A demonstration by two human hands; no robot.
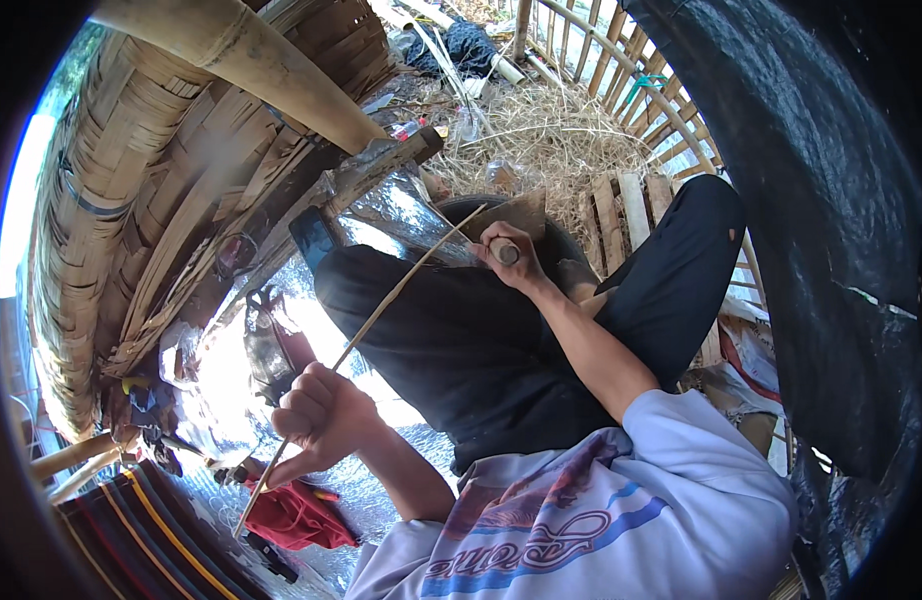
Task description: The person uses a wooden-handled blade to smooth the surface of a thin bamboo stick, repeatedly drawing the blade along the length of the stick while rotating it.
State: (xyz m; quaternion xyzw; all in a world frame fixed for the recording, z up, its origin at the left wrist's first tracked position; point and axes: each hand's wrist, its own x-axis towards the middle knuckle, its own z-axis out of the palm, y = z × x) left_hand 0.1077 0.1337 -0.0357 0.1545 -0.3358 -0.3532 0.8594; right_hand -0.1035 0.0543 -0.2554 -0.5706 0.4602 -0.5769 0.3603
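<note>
My left hand [326,415] is closed round a long thin bamboo stick [399,284], thumb stretched along it. The stick slants from the lower left, over my left thigh, to its far tip just beyond my right hand [511,258]. That hand is a fist round a thick wooden handle, its round butt end [504,251] facing up. A broad brownish blade [522,213] shows just beyond the fist, so the tool looks like a large knife. Blade and stick lie close together near the stick's far end; whether they touch I cannot tell.
Beyond my bent legs [461,340] is a dark round basin [556,245], with dry straw [551,130] behind it. A woven bamboo wall [131,200] and thick pole [241,60] stand left. Black sheeting [781,200] hangs right. A red cloth [299,515] lies lower left.
</note>
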